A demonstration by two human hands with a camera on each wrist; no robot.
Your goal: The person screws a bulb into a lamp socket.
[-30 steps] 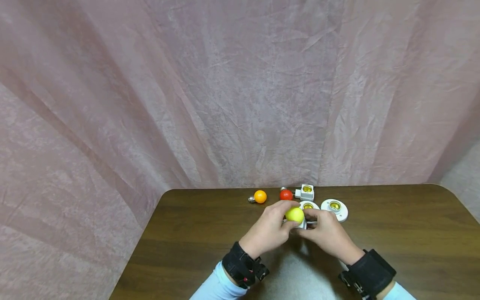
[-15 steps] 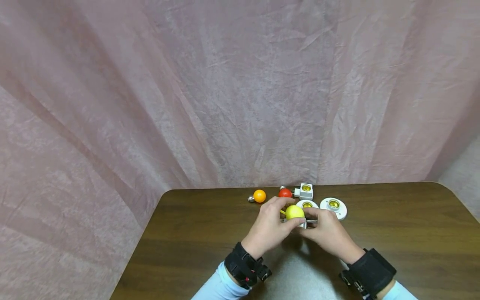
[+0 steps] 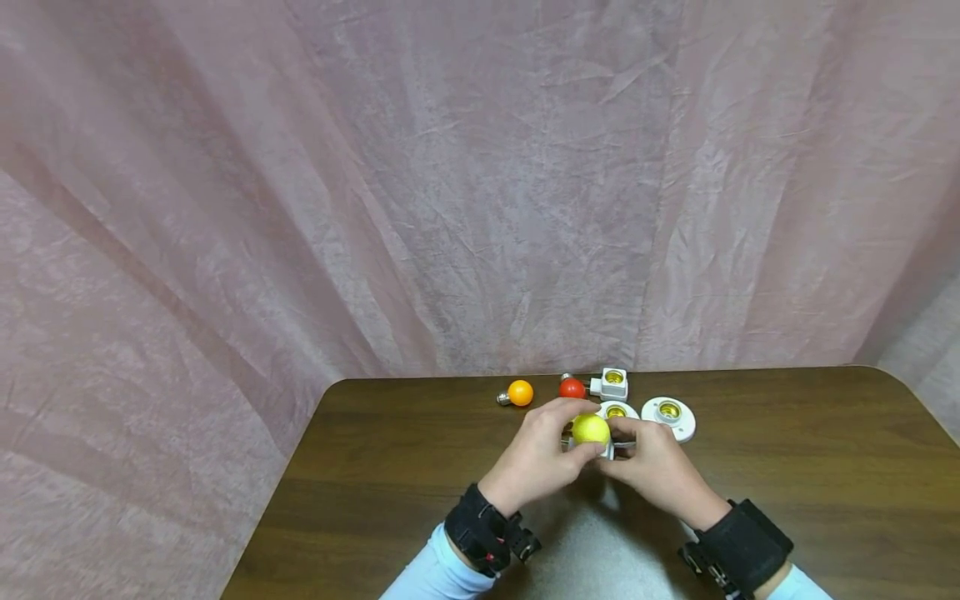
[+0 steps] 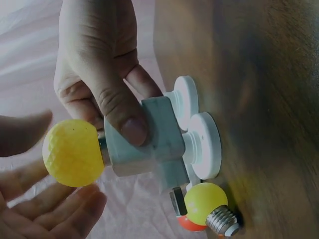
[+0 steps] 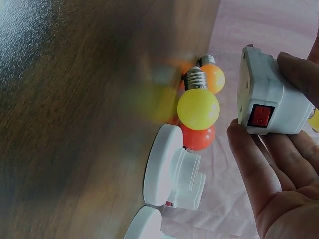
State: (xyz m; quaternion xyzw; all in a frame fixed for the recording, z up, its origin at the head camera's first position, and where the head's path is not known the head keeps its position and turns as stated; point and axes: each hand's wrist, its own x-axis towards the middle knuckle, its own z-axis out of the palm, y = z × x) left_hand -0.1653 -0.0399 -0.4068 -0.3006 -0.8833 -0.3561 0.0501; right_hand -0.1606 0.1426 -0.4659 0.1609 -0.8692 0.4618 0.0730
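Observation:
A yellow bulb point(image 4: 74, 153) sits with its metal base in the opening of a white socket block point(image 4: 142, 142) in the left wrist view. My right hand point(image 3: 656, 467) grips that block, thumb on one face and fingers on another; its red switch point(image 5: 261, 115) faces the right wrist camera. Around the bulb, my left hand point(image 3: 536, 458) holds its thumb and fingers apart. In the left wrist view its thumb stands clear of the bulb, while the fingertips are close beside it; whether they touch, I cannot tell.
Behind my hands lie an orange bulb point(image 3: 521, 392), a red bulb point(image 3: 572, 388), another yellow bulb point(image 5: 198, 109) and a white square socket point(image 3: 613, 384). Two round white sockets stand near, one point(image 3: 678, 421) right of the other point(image 3: 628, 409). A pink curtain point(image 3: 525, 183) hangs behind the table point(image 3: 360, 467).
The left hand's fingers and thumb have shifted slightly around the yellow bulb. My right hand has stayed in nearly the same place.

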